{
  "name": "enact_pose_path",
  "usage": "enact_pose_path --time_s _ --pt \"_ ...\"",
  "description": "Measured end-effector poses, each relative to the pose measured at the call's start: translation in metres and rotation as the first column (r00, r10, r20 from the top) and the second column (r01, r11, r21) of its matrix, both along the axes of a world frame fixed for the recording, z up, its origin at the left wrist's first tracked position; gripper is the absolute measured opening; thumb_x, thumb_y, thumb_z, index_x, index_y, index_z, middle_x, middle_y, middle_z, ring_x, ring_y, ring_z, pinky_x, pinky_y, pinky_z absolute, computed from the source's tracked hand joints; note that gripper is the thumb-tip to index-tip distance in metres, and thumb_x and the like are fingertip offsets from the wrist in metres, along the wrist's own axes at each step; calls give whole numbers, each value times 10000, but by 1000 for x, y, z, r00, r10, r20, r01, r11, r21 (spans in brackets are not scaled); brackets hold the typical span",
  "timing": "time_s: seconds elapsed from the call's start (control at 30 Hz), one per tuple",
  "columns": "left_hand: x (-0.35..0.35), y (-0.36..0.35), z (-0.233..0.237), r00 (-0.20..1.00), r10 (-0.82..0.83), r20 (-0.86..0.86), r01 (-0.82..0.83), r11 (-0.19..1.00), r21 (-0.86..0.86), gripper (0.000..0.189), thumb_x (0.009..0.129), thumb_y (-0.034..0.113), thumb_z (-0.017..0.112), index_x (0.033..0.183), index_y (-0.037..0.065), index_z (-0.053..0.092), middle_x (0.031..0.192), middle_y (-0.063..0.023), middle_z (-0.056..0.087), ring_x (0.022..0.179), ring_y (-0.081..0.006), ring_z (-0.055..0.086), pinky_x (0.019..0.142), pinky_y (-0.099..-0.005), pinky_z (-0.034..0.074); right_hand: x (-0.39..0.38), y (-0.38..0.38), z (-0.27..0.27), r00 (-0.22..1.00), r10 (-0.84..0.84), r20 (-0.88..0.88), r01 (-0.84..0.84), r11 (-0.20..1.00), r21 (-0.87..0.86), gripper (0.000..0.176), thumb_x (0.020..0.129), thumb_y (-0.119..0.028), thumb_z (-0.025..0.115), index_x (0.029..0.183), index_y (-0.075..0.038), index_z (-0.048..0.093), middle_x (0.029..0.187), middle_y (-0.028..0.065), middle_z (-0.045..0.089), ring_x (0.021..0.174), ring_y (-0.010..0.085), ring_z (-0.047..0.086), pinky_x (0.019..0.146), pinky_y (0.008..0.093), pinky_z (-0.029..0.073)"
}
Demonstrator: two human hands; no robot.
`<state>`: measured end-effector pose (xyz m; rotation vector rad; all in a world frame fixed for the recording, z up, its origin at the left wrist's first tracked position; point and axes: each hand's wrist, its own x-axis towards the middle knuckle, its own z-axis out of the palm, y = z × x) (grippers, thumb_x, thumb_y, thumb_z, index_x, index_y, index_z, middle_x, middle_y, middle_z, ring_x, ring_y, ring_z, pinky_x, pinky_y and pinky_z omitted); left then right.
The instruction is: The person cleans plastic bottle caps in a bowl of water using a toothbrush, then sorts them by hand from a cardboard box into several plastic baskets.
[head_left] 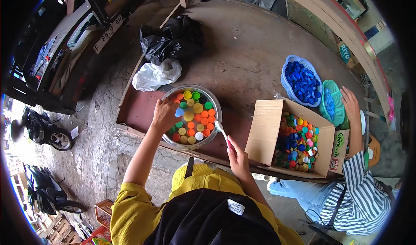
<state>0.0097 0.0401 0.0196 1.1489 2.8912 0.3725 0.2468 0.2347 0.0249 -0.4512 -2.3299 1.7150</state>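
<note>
A round metal basin [218, 102] near the table's front edge holds colourful bottle caps, mostly orange, green and gold, lying in a layer. My left hand [165, 113] is over the basin's left side, fingers bent down toward a light-blue cap [179, 112]; whether the fingertips grip anything is hidden. In my right hand [236, 154] is a brush [221, 129] with a pink handle and a pale head, its tip at the basin's right rim.
Right of the basin stands an open cardboard box [264, 132] of mixed caps. Beyond it are a blue basket [284, 78] and a green basket [341, 110] of blue caps. A co-worker in stripes [357, 197] reaches there. Plastic bags [173, 39] lie behind the basin.
</note>
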Motion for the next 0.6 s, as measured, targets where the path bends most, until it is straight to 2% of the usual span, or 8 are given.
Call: enact_pose_path --time_s 0.03,0.13,0.3,0.33,0.43,0.47,0.57,0.6 --pt "-1 0 5 1000 -7 -19 7 1000 19 336 628 316 728 884 117 642 893 -43 622 935 -207 515 838 -366 355 0 0 -1 1000 -4 -8 4 1000 -3 381 906 -30 487 1286 -40 469 976 59 606 801 63 510 725 201 428" --pt "-4 1 27 999 -32 -21 33 999 40 335 629 297 729 908 133 643 923 -38 635 963 -209 515 847 -370 364 1 2 2 1000 24 12 -24 999 23 375 923 -76 470 1295 -39 449 1100 155 612 949 161 605 789 256 461" --pt "-11 5 85 996 -80 45 71 984 162 301 694 238 700 955 99 644 950 -64 649 895 -246 581 856 -371 409 2 3 3 1000 23 -19 -23 1000 17 371 922 -82 480 1290 -41 457 1086 156 618 919 146 606 776 249 460" --pt "-7 8 110 994 -87 68 75 984 161 300 715 181 692 991 76 642 954 -81 649 879 -249 604 824 -357 456 2 4 3 999 25 -26 -25 1000 18 370 922 -82 481 1289 -42 458 1082 156 619 907 143 607 768 247 460" --pt "2 13 134 996 -79 -31 85 922 377 293 703 172 698 980 95 643 916 -76 633 869 -248 585 827 -390 422 5 5 14 1000 7 9 -7 1000 -2 383 907 -36 495 1289 -48 470 962 39 600 781 40 487 697 185 419" --pt "6 16 138 997 -67 -34 75 909 410 282 713 165 701 976 82 640 910 -75 631 884 -256 585 821 -390 427 7 5 13 1000 5 -2 -5 1000 -5 381 906 -36 495 1286 -45 472 964 42 602 783 42 491 698 188 422" --pt "18 32 105 941 -14 338 -188 809 556 328 676 204 735 971 95 643 919 -72 632 908 -251 586 837 -400 416 11 9 12 999 0 -36 0 1000 -3 373 906 -37 496 1278 -35 478 970 56 610 790 52 506 702 199 429" --pt "18 34 69 984 -32 177 -39 924 380 351 661 232 746 974 109 646 925 -71 633 913 -248 584 841 -405 410 12 10 10 999 0 -46 0 1000 6 369 906 -37 496 1275 -31 480 971 63 613 793 57 512 704 203 431"
